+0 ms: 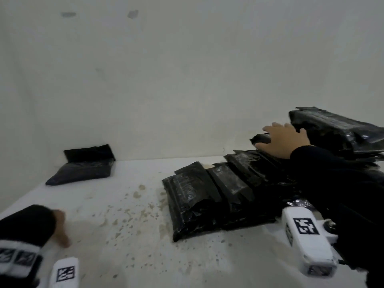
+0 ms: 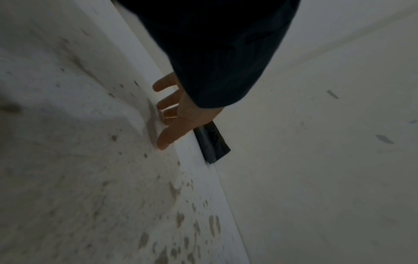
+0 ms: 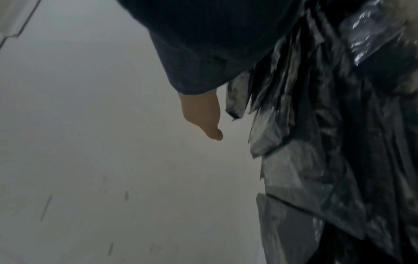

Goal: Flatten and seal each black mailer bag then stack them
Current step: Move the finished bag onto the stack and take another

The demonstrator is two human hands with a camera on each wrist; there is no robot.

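My right hand (image 1: 285, 141) reaches the bag pile (image 1: 239, 183) at the counter's (image 1: 124, 235) far right, fingers spread, gripping nothing yet. Left hand (image 2: 178, 114) is open, fingertips on counter. Finished bag (image 1: 83, 167) sits far left. Risk: slick overlapping bags slide, several drag along.

You find no readable text here; the white wrist mounts (image 1: 309, 239) carry only black-and-white coded marker patterns.

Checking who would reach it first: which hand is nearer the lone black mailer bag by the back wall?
Left. The left hand is open on the table in front of that mailer bag; the right hand reaches into the pile far right.
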